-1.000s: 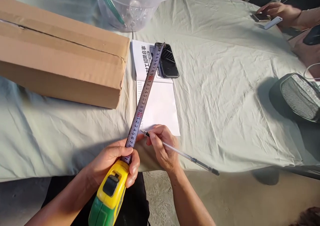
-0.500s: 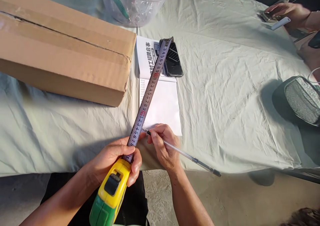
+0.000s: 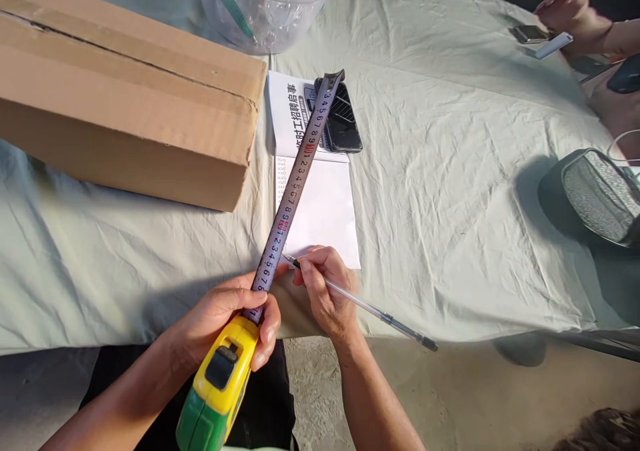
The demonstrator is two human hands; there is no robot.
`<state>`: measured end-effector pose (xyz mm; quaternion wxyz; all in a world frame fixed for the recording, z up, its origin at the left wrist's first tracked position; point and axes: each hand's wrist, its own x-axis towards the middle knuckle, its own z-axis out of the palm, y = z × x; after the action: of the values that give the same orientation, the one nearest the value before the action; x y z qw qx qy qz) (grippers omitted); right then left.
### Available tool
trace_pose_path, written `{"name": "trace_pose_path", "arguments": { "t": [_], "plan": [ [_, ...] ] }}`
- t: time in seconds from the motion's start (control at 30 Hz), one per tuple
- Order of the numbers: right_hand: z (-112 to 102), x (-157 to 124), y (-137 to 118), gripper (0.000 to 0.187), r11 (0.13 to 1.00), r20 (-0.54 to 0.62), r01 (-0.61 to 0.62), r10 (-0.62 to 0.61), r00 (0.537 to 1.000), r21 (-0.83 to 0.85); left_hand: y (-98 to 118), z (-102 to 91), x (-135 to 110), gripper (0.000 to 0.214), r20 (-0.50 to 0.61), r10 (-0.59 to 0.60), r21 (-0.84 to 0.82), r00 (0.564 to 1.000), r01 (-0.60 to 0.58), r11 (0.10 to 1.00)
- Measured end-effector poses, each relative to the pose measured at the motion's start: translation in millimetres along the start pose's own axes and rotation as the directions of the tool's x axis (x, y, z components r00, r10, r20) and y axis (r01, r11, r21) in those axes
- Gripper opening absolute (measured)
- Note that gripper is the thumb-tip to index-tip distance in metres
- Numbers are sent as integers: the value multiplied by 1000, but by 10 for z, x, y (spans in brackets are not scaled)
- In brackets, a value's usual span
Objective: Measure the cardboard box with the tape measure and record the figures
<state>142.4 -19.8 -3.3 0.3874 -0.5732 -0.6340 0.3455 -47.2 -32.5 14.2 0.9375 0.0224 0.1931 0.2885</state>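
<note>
My left hand [image 3: 235, 318] is closed around the blade of a yellow and green tape measure [image 3: 217, 388], just ahead of its case. The pulled-out blade slants up and away over an open paper booklet [image 3: 323, 211], and its hooked end lies over a black phone [image 3: 344, 121]. In my right hand [image 3: 327, 288] is a clear pen [image 3: 370, 306], pinched between thumb and fingers. The pen's tip is at the lower left of the white page, close to the blade's edge. Small rows of writing run down the page's left side. Some fingertips of my left hand are hidden behind the blade.
A long cardboard box [image 3: 150, 104] stands at the left, beside the booklet. Behind it is a clear plastic tub [image 3: 275, 11] with a green item. At the far right are another person's hand [image 3: 570, 11], a small dark box [image 3: 529, 34] and a mesh-covered grey object [image 3: 600, 194].
The whole view has shifted slightly, so things sit a little further left. The other person's hand has lifted off the small dark box. My own hands keep the same hold.
</note>
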Motion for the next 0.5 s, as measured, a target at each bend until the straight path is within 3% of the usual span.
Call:
{"name": "trace_pose_path", "arguments": {
  "t": [0.5],
  "plan": [
    [-8, -21, 12, 14, 999, -16, 34, -34, 999, 14, -10, -10, -8, 43, -4, 6, 27, 1000, -6, 1000]
  ]
}}
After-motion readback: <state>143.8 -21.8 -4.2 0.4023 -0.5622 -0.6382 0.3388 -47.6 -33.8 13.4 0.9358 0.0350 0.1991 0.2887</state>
